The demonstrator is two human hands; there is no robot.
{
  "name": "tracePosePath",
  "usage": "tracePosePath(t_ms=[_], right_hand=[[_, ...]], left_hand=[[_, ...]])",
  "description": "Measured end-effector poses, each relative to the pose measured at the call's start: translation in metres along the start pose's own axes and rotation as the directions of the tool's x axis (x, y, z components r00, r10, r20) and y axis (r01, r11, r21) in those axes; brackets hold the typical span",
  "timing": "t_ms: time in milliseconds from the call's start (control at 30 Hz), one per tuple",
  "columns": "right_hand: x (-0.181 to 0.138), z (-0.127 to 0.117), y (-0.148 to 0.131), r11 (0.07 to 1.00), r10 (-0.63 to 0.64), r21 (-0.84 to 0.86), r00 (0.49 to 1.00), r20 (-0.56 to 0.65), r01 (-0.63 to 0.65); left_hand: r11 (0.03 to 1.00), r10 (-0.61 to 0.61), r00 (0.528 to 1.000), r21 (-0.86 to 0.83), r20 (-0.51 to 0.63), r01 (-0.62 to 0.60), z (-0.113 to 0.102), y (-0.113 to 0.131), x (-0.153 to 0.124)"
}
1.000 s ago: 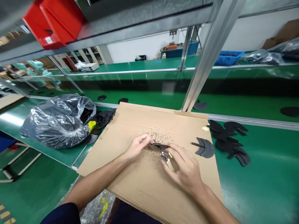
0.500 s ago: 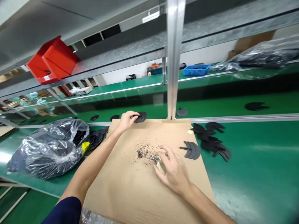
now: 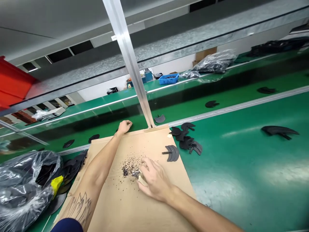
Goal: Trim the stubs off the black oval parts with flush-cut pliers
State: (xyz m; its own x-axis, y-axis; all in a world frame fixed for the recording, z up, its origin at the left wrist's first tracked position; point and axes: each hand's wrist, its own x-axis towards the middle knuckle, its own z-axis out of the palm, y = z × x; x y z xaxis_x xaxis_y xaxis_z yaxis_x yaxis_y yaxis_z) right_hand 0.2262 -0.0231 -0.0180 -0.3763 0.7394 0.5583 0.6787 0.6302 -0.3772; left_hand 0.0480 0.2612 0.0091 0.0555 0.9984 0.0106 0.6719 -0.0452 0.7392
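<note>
My left hand (image 3: 124, 126) reaches to the far edge of a brown cardboard sheet (image 3: 125, 206). Its fingers curl down over that edge, and what they hold is hidden. My right hand (image 3: 153, 180) rests on the cardboard, closed round a small tool (image 3: 137, 175) with a metal tip and a tan handle. The tip lies beside a scatter of tiny black crumbs (image 3: 127, 166). A black fan-shaped piece (image 3: 172, 153) lies on the cardboard to the right of that hand.
More black pieces (image 3: 185, 140) are heaped on the green bench past the cardboard's right corner, and single ones (image 3: 278, 130) lie farther right. A clear plastic bag (image 3: 24, 180) of black parts sits at left. An aluminium post (image 3: 131, 64) rises behind the cardboard.
My left hand carried a black piece from the middle of the cardboard to its far edge and now curls over it. The right hand stayed put with the tool. The view swung right.
</note>
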Motion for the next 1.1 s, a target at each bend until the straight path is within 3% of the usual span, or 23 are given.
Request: tracePosePath(t_ms=[167, 267, 433, 533, 667, 867, 967, 1100], right_hand=[[-0.002, 0.001, -0.002, 1.000, 0.024, 0.016, 1.000, 0.018, -0.024], [-0.003, 0.001, -0.002, 1.000, 0.023, 0.007, 0.999, 0.038, -0.024], [-0.003, 0.001, -0.004, 1.000, 0.010, -0.018, 0.998, 0.059, -0.009], [-0.003, 0.000, -0.006, 0.998, 0.000, -0.055, 0.998, 0.068, 0.004], [0.001, -0.002, -0.003, 0.997, 0.010, -0.080, 1.000, 0.019, -0.008], [0.010, -0.005, 0.009, 0.997, 0.027, -0.072, 0.993, -0.112, -0.035], [0.012, -0.007, 0.011, 0.997, 0.070, 0.047, 0.986, -0.150, -0.063], [0.016, -0.009, 0.015, 0.938, 0.211, 0.314, 0.961, -0.179, -0.147]], left_hand=[[0.975, 0.042, 0.982, -0.221, 0.182, -0.001, 0.061, 0.041, 0.016], [0.937, 0.043, 0.965, -0.346, 0.259, 0.051, 0.085, 0.063, 0.022], [0.882, -0.003, 0.933, -0.438, 0.360, 0.173, 0.101, 0.078, 0.022], [0.865, -0.045, 0.931, -0.452, 0.362, 0.217, 0.103, 0.076, 0.017], [0.866, -0.106, 0.962, -0.452, 0.251, 0.213, 0.082, 0.068, 0.013], [0.864, -0.101, 0.995, -0.493, 0.027, 0.101, -0.009, 0.039, -0.011], [0.843, -0.060, 0.997, -0.537, -0.048, 0.025, -0.038, 0.020, -0.055], [0.807, 0.026, 1.000, -0.589, -0.015, -0.030, -0.033, -0.004, -0.144]])
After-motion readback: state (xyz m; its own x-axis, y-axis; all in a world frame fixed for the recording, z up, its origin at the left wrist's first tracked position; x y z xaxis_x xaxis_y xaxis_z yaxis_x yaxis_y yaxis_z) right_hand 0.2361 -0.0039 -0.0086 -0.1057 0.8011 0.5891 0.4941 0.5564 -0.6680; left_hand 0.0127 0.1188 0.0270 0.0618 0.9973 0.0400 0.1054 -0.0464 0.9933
